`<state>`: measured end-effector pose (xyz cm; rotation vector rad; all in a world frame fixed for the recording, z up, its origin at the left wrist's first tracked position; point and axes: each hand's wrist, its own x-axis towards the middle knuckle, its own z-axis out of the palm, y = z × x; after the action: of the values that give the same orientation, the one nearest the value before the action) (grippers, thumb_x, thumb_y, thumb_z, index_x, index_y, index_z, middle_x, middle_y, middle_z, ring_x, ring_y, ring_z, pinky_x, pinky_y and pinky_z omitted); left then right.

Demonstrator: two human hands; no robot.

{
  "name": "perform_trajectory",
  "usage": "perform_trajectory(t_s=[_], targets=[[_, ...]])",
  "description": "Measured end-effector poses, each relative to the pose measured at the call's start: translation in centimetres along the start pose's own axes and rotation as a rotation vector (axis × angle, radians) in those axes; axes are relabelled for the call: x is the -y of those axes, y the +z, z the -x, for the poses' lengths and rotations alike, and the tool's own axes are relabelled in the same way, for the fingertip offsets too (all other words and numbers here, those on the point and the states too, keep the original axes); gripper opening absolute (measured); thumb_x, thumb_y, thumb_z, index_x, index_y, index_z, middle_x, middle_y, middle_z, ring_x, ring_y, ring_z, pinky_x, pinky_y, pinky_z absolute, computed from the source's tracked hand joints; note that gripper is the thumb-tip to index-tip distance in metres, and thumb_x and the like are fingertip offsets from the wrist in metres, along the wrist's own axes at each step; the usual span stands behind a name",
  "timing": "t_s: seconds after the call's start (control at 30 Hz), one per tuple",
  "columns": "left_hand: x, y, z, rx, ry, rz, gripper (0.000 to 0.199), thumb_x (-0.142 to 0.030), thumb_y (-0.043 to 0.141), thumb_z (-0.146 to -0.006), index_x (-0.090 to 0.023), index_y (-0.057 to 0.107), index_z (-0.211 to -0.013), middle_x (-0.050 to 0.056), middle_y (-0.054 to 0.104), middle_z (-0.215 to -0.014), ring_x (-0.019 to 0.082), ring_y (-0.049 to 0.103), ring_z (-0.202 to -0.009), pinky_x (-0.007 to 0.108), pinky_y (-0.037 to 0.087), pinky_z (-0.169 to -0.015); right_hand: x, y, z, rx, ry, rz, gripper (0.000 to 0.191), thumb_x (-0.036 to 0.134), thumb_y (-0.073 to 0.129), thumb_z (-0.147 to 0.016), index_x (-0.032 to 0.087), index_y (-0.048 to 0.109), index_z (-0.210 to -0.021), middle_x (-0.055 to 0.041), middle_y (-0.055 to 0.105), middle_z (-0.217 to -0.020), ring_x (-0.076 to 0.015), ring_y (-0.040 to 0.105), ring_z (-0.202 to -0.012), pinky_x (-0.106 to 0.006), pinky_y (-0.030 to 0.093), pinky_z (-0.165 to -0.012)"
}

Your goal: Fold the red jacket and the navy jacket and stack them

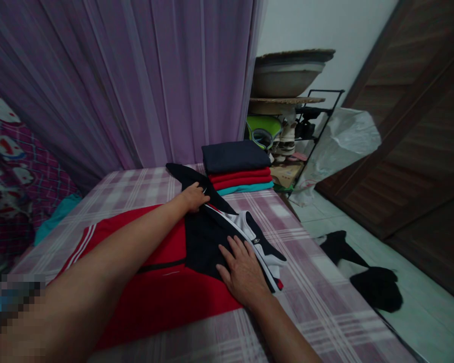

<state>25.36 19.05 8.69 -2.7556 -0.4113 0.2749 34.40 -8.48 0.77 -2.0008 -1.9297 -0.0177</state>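
A red and navy jacket with white stripes lies spread on a plaid-covered surface, its white-lined collar toward the right. My left hand is closed on the navy sleeve, near the upper shoulder; the sleeve's end points away from me toward the curtain. My right hand lies flat on the navy part beside the white stripe, fingers spread. Behind the jacket sits a stack of folded clothes, with a navy piece on top, red pieces under it and a turquoise one at the bottom.
A purple curtain hangs behind the surface. At the back right stands a black rack with basins and a plastic bag. Dark clothing lies on the tiled floor at right. Patterned fabric hangs at left.
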Motion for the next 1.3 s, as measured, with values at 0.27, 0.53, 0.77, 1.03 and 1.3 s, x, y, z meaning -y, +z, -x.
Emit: perform_trajectory(t_s=[0.27,0.53,0.77,1.03,1.3], targets=[[3.2,-1.0,1.1,-0.041,-0.062,0.017,0.02,-0.011,0.056,-0.075,-0.025,0.07,-0.073,0.008,0.067,-0.096,0.026,0.046,-0.112,0.045,0.02,-0.104,0.0,-0.1,0.1,0.004,0.014,-0.008,0.05,0.044,0.052,-0.092,0.022,0.057,-0.136,-0.0135,0.046,-0.148,-0.0305,0.037,-0.139,-0.049,0.024,-0.115],[7.5,-3.5,10.1,-0.003,-0.216,-0.18,0.012,-0.015,0.061,-0.073,-0.023,0.069,-0.069,0.008,0.067,-0.099,0.027,0.045,-0.114,0.048,0.021,-0.106,-0.6,0.5,0.2,-0.097,-0.034,-0.014,0.042,0.038,0.051,-0.092,0.02,0.064,-0.127,-0.0137,0.054,-0.141,-0.0302,0.043,-0.134,-0.049,0.028,-0.112],[4.5,-4.2,20.6,-0.135,-0.308,-0.115,0.012,-0.022,0.057,-0.078,-0.022,0.069,-0.08,0.009,0.069,-0.096,0.026,0.055,-0.103,0.049,0.027,-0.101,-2.5,1.1,0.9,-0.436,0.05,-0.015,0.045,0.021,0.047,-0.089,0.019,0.055,-0.133,-0.0141,0.058,-0.127,-0.0294,0.05,-0.117,-0.045,0.038,-0.097],[-2.0,-1.5,30.6,-0.058,-0.367,0.016,0.021,-0.015,0.044,-0.087,-0.024,0.063,-0.091,0.008,0.068,-0.086,0.024,0.061,-0.091,0.044,0.034,-0.097,-3.4,0.2,1.2,-0.227,0.146,0.04,0.031,0.011,0.049,-0.075,0.021,0.069,-0.095,-0.0079,0.068,-0.094,-0.0244,0.058,-0.09,-0.035,0.039,-0.078],[-6.2,1.9,35.3,-0.077,-0.611,0.217,0.018,-0.021,0.048,-0.085,-0.024,0.061,-0.097,0.007,0.067,-0.1,0.023,0.06,-0.099,0.038,0.041,-0.087,-3.8,-0.7,1.6,-0.062,-0.04,0.022,0.04,0.002,0.044,-0.069,0.019,0.068,-0.096,-0.0054,0.072,-0.101,-0.0218,0.062,-0.098,-0.032,0.042,-0.086]])
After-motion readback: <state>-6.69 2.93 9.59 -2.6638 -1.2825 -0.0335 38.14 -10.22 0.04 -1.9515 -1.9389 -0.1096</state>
